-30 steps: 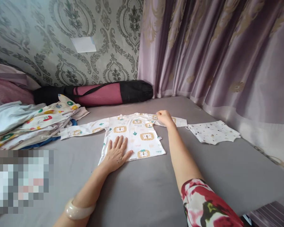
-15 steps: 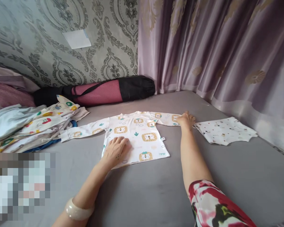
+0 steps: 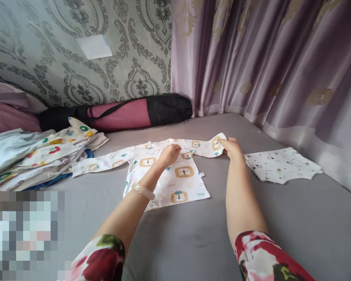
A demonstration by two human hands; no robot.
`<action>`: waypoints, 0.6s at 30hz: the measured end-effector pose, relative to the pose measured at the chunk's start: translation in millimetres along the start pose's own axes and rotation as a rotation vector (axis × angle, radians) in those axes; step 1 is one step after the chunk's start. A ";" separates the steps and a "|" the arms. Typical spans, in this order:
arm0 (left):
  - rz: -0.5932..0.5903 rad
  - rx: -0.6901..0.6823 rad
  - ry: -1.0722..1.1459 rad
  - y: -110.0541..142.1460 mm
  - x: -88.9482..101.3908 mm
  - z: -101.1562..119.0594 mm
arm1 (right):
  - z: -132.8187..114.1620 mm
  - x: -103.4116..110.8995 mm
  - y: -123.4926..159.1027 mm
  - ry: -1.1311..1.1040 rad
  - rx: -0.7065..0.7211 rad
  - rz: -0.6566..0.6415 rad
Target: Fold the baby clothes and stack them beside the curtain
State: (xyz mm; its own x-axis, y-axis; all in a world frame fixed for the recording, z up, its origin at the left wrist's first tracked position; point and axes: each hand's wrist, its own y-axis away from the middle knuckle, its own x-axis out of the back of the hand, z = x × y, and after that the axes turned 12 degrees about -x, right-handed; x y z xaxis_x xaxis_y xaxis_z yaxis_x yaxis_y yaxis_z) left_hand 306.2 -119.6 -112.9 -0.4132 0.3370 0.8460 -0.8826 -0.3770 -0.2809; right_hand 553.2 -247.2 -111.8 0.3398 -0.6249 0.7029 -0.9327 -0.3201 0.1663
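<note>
As the person's forearms reach over it from the near side, the white lion-print shirt (image 3: 163, 187) lies face up on the grey bed (image 3: 199, 242), its body spread out and both sleeves stretched sideways. From where I stand, the right hand (image 3: 233, 147) has the end of the shirt's right-side sleeve gripped between thumb and fingers, that sleeve bending a little towards its cuff. The left hand (image 3: 170, 154) is over the shirt's upper chest, just below the neckline, fingers curled in; I can't tell whether they pinch any cloth. A pale bracelet (image 3: 143, 191) circles that wrist, above the shirt's lower left part.

Right of the shirt, just beyond the right hand, lies a small white printed garment (image 3: 283, 166). To the shirt's left is a loose heap of clothes (image 3: 43, 152), close by its other cuff. Behind the shirt stretches a long black and pink bag (image 3: 119, 115), up against the patterned wall (image 3: 117, 74), with a purple curtain (image 3: 266, 58) behind and to the right. Something at the shirt's near left is blurred out.
</note>
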 end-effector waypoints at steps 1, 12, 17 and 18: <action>0.015 -0.003 0.011 -9.8 -7.2 -1.3 | -4.2 1.2 2.0 -0.155 -0.024 -0.036; 0.025 0.006 -0.041 -35.3 -49.6 -11.9 | -39.3 8.4 5.7 -1.401 -0.206 -0.480; -0.076 0.079 -0.042 -30.3 -45.4 -7.0 | -44.8 -1.7 3.2 -1.461 -0.162 -0.539; -0.098 0.084 -0.042 -30.3 -44.8 -6.4 | -46.0 -3.1 3.6 -1.477 -0.157 -0.544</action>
State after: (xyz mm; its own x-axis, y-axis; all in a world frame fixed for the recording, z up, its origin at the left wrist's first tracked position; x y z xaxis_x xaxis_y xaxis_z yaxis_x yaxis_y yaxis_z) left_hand 350.0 -117.7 -145.2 -0.3142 0.3401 0.8864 -0.8956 -0.4158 -0.1580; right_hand 543.2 -213.6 -81.6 0.3500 -0.6084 -0.7123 -0.6355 -0.7128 0.2966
